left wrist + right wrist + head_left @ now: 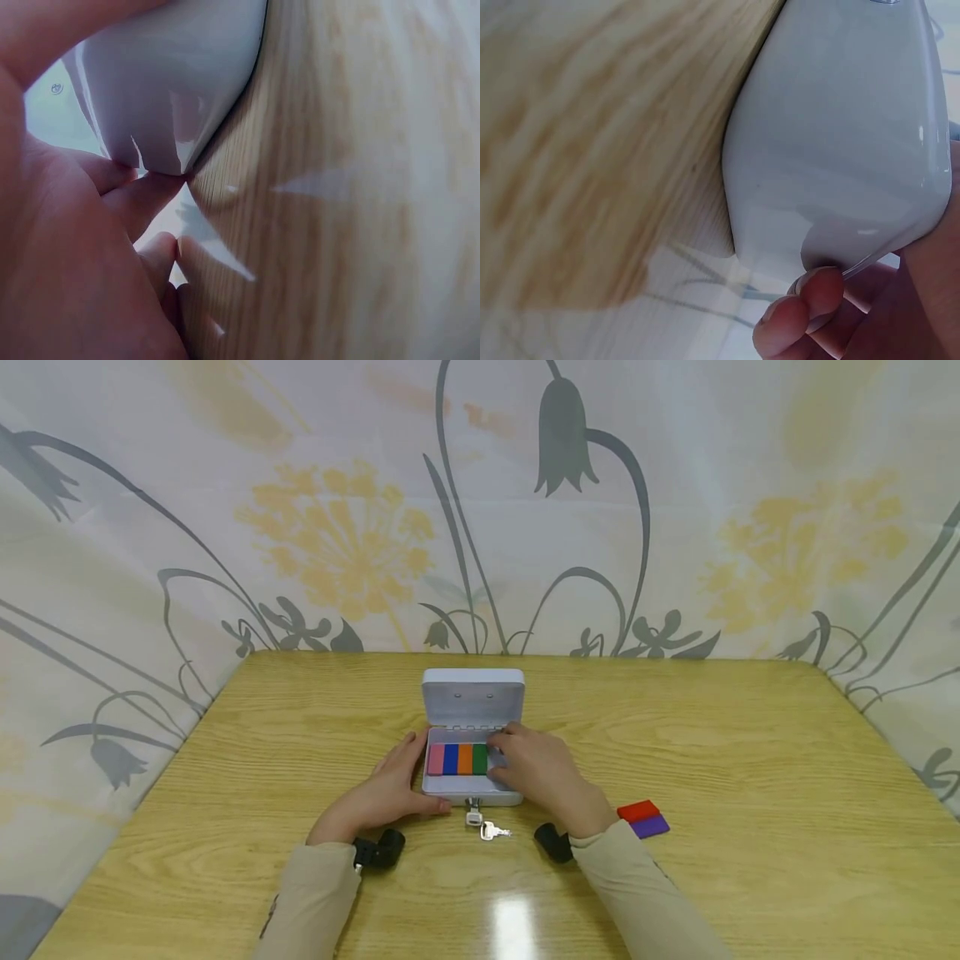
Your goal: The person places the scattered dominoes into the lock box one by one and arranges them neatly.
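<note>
A white metal cash box [472, 797] stands with its lid [474, 697] raised. Inside, a pink block [436, 760], a blue block [451, 760], an orange block [466, 760] and a green block [480, 760] lie side by side. My left hand [390, 787] grips the box's left side, thumb along the front, fingers [142, 202] at the back corner. My right hand [543, 768] reaches over the right wall; its thumb and forefinger pinch the green block at its right end. Other fingers [821, 289] of that hand curl outside the box's rear corner.
A key [473, 817] sits in the lock at the box's front, and a second key [495, 832] lies on the table beside it. Right of my right wrist, a red block [638, 811] and a purple block [650, 826] lie together on the wooden table [750, 793]. Patterned cloth [480, 527] hangs behind.
</note>
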`<state>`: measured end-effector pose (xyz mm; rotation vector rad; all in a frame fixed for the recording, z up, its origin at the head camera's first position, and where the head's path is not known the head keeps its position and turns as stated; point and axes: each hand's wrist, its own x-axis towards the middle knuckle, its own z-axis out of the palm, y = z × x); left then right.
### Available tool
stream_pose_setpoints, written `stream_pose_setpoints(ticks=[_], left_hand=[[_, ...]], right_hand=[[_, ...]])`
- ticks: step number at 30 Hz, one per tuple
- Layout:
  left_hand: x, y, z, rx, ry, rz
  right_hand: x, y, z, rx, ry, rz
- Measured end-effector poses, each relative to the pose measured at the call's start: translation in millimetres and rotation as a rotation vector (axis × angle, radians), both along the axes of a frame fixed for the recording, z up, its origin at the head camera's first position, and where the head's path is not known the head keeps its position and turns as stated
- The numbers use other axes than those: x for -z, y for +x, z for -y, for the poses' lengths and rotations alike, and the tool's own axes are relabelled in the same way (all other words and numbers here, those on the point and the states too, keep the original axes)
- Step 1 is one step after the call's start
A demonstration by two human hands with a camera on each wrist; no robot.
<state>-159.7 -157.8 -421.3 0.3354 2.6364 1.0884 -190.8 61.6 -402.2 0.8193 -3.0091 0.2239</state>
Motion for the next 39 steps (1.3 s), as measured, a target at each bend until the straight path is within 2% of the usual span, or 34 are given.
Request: stream_pose_setpoints(ticks=[25,39], left_hand=[[-1.7,0.3,-0.6,0.003,-0.015,-0.003],[-1.1,0.3,-0.4,0.001,-0.007,0.000]], right_hand=[[-0.7,1.4,-0.7,-0.004,0.008,-0.012],[-3.0,-0.1,-3.8,-0.014,-0.044,0.064]])
